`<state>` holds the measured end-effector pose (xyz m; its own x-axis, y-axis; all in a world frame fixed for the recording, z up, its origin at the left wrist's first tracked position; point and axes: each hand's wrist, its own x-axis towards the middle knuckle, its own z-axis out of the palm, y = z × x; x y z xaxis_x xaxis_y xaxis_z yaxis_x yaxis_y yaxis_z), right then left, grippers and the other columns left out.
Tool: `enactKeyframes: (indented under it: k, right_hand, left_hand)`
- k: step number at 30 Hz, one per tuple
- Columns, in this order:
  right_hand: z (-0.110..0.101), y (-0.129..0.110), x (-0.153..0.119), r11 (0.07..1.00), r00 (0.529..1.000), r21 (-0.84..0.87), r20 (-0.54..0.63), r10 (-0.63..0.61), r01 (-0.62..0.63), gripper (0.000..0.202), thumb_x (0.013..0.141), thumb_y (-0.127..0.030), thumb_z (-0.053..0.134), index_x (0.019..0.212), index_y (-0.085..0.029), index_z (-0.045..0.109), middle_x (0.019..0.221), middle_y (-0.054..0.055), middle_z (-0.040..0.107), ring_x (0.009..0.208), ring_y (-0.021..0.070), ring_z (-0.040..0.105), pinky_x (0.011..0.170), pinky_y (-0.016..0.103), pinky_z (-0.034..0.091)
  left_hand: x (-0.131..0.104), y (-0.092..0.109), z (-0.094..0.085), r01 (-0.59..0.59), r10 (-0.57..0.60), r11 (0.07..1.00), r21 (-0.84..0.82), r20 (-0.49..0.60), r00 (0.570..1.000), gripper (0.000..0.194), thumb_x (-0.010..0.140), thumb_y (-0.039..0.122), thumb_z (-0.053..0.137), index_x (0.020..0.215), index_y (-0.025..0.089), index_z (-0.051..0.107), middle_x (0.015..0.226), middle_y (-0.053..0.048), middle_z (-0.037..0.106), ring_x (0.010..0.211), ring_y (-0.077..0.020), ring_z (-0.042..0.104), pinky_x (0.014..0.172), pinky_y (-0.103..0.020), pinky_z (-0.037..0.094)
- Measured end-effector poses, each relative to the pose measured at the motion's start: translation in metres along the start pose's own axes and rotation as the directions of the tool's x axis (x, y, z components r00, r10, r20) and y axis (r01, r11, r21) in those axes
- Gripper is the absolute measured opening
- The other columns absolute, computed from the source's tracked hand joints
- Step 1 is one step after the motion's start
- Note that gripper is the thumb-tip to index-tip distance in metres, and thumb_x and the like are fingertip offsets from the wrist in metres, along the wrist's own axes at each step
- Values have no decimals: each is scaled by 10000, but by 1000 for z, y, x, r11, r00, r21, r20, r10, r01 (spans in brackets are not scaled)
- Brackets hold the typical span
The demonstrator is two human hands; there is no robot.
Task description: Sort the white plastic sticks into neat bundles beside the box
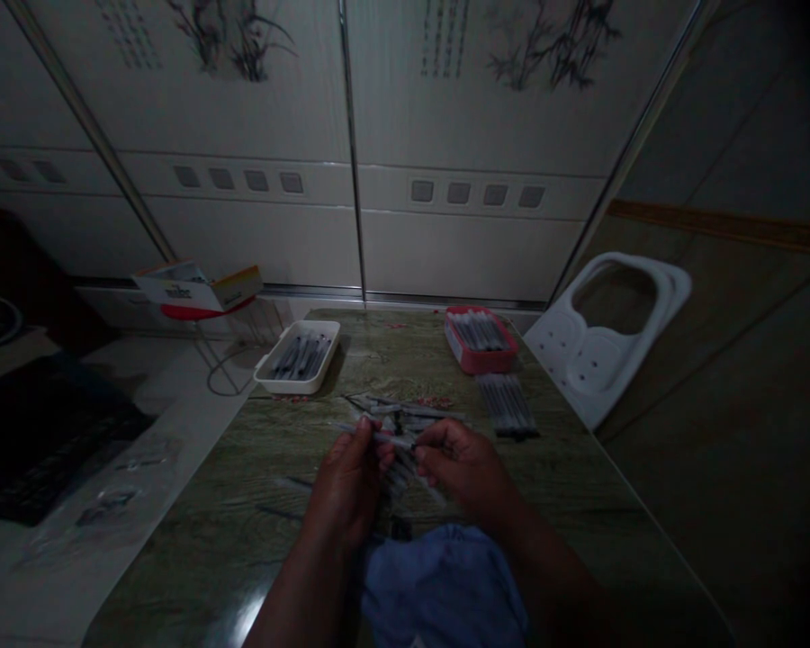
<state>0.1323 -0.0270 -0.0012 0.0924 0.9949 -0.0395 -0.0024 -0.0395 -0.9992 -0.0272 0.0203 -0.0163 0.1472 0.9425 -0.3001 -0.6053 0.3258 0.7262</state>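
Both hands meet over the middle of the table around one slim pen [392, 439] with a pale barrel and a dark end. My left hand [352, 477] grips its left part between thumb and fingers. At the dark right end, my right hand [460, 461] pinches with thumb and forefinger. Beneath and beyond the hands lies a loose pile of pens [405, 411], partly covered by them. To the right, a row of pens [506, 405] lies side by side. A white tray [262, 382] at the back left and a pink box [484, 362] at the back right hold more pens.
The green wood-grain table [567, 531] runs away from me, with a blue cloth [442, 589] at its near edge. A white folding chair [600, 346] stands against its right side. Left of the table, an open carton [199, 290] rests on a red stool [209, 312].
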Motion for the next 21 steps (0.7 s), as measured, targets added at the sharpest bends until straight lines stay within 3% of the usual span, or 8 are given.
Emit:
enactKeyframes:
  k: [16, 21]
  right_hand:
    - [1, 4, 1, 1000, 1000, 8, 4, -15, 15, 119, 825, -285, 659, 874, -194, 601, 678, -27, 635, 582, 122, 569, 555, 246, 444]
    - [2, 7, 2, 998, 1000, 48, -3, -28, 28, 183, 804, -295, 692, 924, -195, 597, 769, -8, 650, 660, 143, 619, 582, 258, 489]
  left_hand:
    - [-1, -1, 2, 13, -13, 1000, -9, 8, 1000, 207, 840, 300, 749, 938, 141, 659, 780, -22, 645, 643, -99, 629, 621, -197, 542]
    - [-1, 0, 2, -4, 4, 1000, -20, -16, 1000, 186, 845, 285, 745, 923, 139, 660, 802, -24, 650, 660, -99, 638, 638, -202, 554]
